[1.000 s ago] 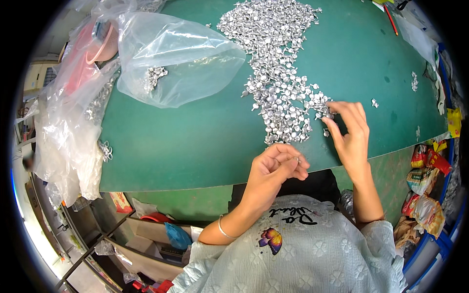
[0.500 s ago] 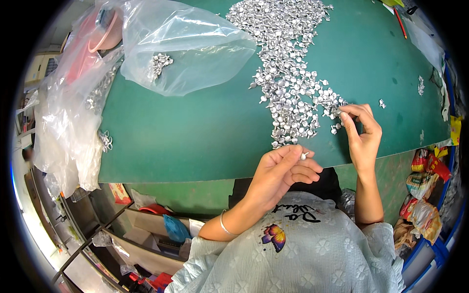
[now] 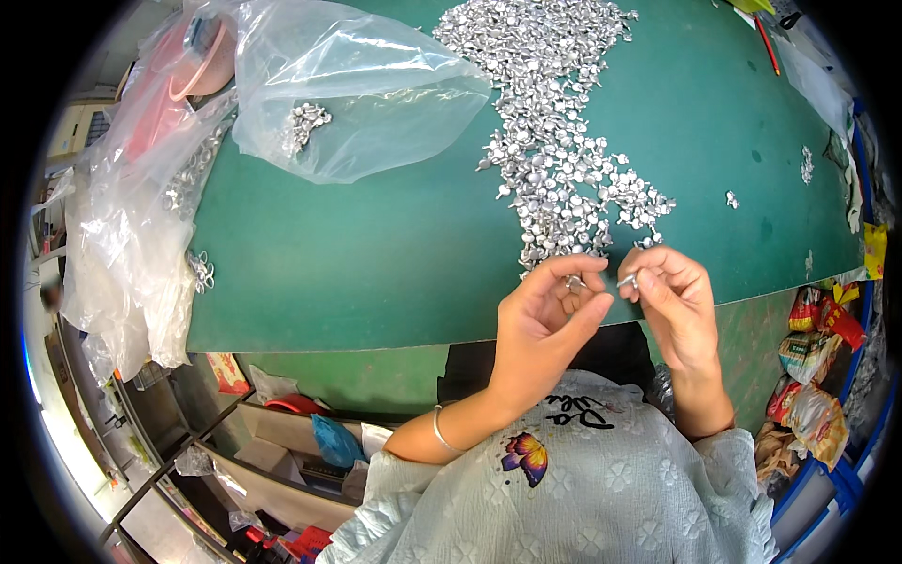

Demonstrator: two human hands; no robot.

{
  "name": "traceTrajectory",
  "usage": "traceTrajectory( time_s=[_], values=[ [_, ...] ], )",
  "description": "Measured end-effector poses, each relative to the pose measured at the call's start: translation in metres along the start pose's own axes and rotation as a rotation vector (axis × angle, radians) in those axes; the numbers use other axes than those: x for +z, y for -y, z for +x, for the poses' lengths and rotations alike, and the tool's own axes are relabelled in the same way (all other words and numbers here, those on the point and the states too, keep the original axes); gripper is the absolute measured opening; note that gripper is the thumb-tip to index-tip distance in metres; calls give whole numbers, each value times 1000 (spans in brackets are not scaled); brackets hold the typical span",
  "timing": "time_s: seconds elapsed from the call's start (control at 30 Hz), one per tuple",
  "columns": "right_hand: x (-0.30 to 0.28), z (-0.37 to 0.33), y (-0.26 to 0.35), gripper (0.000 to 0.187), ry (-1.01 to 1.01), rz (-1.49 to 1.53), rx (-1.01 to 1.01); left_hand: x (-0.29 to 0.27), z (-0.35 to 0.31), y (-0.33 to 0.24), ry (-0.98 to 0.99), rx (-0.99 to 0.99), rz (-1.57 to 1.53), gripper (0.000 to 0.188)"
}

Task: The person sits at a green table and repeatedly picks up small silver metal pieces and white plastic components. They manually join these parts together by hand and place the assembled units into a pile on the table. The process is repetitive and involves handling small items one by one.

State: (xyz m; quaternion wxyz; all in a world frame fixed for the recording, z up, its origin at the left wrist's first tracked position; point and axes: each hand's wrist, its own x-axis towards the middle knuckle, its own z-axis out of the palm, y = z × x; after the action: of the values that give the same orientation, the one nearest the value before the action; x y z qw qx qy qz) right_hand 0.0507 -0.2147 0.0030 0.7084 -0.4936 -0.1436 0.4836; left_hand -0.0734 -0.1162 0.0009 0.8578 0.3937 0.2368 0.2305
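Observation:
Near the front edge of the table, my left hand (image 3: pixel 545 324) has its fingers curled around a small silver metal part (image 3: pixel 575 282), its thumb stretched toward the right hand. Facing it, my right hand (image 3: pixel 675 305) pinches another small silver part (image 3: pixel 628 280), which has a round head and a short stem, between thumb and fingers. A narrow gap lies between the hands. Just beyond them spreads a long heap of the same silver parts (image 3: pixel 554 179), widening toward the far edge. Some of the nearest parts sit behind my left fingers.
A clear plastic bag (image 3: pixel 376 103) with a clump of parts (image 3: pixel 307 124) lies at the far left of the green table (image 3: pixel 357 254). More plastic bags (image 3: pixel 122 263) and a pink basket (image 3: pixel 211 70) are left of it. A few loose parts (image 3: pixel 732 199) lie right.
My right hand has come back from the heap's right edge toward my left hand, bringing a silver part. My left hand has turned, its thumb now lifted off the part in it.

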Motion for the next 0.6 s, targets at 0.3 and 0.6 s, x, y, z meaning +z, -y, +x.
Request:
traceTrajectory(
  time_s=[0.3,0.6],
  values=[
    [10,-5,0,10,36,36,46,4,0,1,32,167,103,19],
    [16,-9,2,10,11,-122,-8,2,0,-1,56,170,81,18]
  ],
)
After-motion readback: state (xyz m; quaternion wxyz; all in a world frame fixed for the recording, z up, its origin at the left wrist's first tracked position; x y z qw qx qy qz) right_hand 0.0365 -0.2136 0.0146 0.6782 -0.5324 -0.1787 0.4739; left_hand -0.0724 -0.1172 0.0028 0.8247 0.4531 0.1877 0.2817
